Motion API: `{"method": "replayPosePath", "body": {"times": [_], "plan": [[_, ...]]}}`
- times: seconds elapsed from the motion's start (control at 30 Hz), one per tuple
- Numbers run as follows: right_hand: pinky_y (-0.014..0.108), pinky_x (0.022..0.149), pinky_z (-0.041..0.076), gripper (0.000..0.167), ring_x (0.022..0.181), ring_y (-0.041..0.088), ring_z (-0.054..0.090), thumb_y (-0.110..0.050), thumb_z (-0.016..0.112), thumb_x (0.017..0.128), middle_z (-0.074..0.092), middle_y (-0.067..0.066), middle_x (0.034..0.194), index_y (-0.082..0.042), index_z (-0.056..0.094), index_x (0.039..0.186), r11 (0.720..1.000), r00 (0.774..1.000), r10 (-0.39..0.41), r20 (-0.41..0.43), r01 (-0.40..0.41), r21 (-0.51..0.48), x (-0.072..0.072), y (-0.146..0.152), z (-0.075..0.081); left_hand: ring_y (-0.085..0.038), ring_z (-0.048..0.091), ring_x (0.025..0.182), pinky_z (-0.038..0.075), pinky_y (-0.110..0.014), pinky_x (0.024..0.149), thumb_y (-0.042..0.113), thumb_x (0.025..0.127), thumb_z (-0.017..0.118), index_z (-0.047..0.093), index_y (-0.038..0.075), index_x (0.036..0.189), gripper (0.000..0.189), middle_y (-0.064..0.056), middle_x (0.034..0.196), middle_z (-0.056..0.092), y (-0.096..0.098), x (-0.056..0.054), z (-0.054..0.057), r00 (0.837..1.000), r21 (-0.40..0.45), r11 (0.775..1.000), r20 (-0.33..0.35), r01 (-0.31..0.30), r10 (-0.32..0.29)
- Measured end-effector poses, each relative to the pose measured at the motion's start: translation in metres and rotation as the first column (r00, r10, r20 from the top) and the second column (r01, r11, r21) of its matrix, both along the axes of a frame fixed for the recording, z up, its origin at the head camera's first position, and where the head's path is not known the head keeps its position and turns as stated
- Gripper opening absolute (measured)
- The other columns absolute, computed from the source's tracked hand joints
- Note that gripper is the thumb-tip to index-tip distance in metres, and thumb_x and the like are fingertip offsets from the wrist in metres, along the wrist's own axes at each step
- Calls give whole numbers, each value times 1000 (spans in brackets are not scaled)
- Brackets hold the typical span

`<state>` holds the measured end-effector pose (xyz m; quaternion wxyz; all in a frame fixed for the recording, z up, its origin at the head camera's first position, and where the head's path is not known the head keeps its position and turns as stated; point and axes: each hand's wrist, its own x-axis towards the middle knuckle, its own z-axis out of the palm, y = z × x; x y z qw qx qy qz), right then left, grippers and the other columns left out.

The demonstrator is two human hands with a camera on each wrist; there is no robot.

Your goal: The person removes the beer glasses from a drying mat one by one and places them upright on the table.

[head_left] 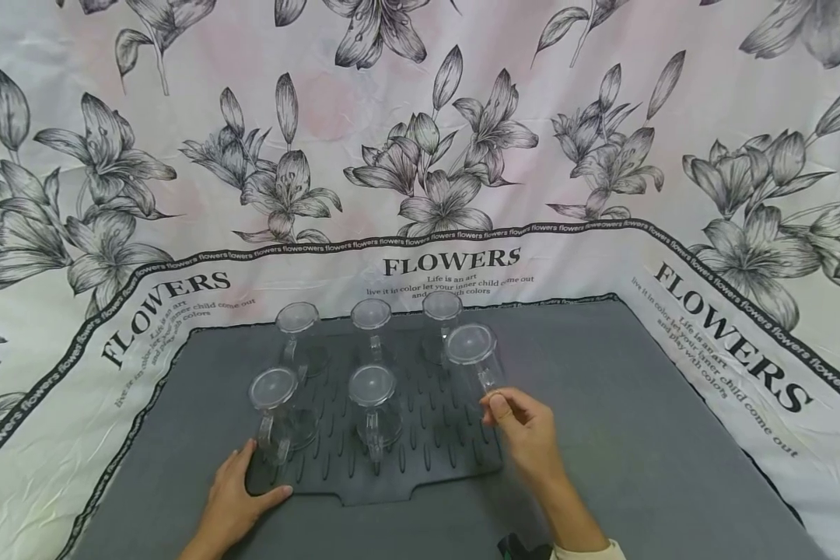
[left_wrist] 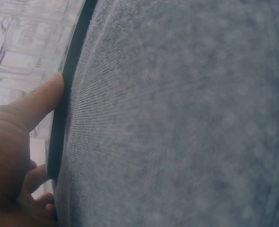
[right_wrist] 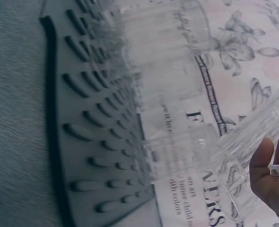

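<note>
Nearest the viewer, a pale sleeve cuff (head_left: 586, 551) sits at the bottom edge, beside a dark object (head_left: 521, 547) too cut off to identify. From that sleeve reaches the right hand (head_left: 528, 439), pinching the handle (head_left: 488, 381) of a clear glass mug (head_left: 472, 346) between thumb and fingers. The mug is held at the right side of a dark ridged mat (head_left: 455, 460); the right wrist view shows it tilted and apart from the mat.

The left hand (head_left: 234, 494) is spread around the mat's front left corner, thumb touching the front edge, fingers along the left side. Five other clear mugs (head_left: 372, 386) stand on the mat, three behind and two in front. Below lies a grey bench (head_left: 644, 443); behind hangs white cloth (head_left: 392, 89) printed with black lilies and "FLOWERS".
</note>
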<state>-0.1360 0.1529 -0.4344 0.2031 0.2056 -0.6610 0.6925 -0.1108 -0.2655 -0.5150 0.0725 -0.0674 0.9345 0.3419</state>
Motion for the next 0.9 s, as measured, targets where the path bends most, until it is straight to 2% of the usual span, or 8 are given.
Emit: {"method": "replayPosePath", "body": {"times": [0.2,0.37,0.47,0.6,0.67,0.77,0.9], "plan": [[23,65,51,14,67,16,59,13,53,93,59,12,70,10,66,89,994,996,-84,-16,85,67,1,6,15,-60,15,130,20,-75,96,54,74,78,17,-10,149,116,-42,144,18,-2,2,1,1000,-19,1000,19,0,0],[21,64,51,13,67,15,60,16,55,90,60,13,71,11,66,89,984,986,-134,-95,144,105,2,11,24,-60,16,130,21,-75,96,54,73,79,17,-11,148,117,-42,144,18,-3,2,0,1000,-22,1000,16,1,0],[20,64,52,14,67,15,61,22,56,86,63,12,73,13,66,89,987,977,-124,-173,140,82,3,14,29,-60,16,130,22,-75,96,55,73,79,18,-11,148,117,-43,144,18,-2,0,-1,1000,-23,1000,11,-1,1],[17,63,51,18,67,12,62,29,55,80,65,8,76,16,65,88,993,952,-95,-290,111,41,3,14,37,-60,16,130,22,-74,96,54,72,80,18,-11,148,117,-43,144,18,-2,-1,0,1000,-19,1000,4,-1,1],[17,63,50,15,68,11,60,27,58,80,65,10,77,16,64,88,996,942,-66,-330,82,36,5,12,45,-59,16,131,21,-74,97,53,72,80,19,-11,148,117,-42,144,18,-1,0,0,1000,-16,1000,0,-1,1],[17,64,48,8,71,12,57,19,65,81,62,13,77,14,66,87,995,930,-53,-364,82,63,9,8,56,-58,15,132,21,-74,98,52,73,80,19,-11,148,116,-41,145,19,-2,0,0,1000,-11,1000,-7,1,-1],[18,66,47,8,72,15,54,11,73,78,62,12,74,9,68,84,984,910,-78,-408,136,116,12,4,64,-57,15,133,20,-73,98,51,73,80,19,-11,148,116,-40,146,19,-2,0,-1,1000,-10,1000,-13,3,-3]]}}
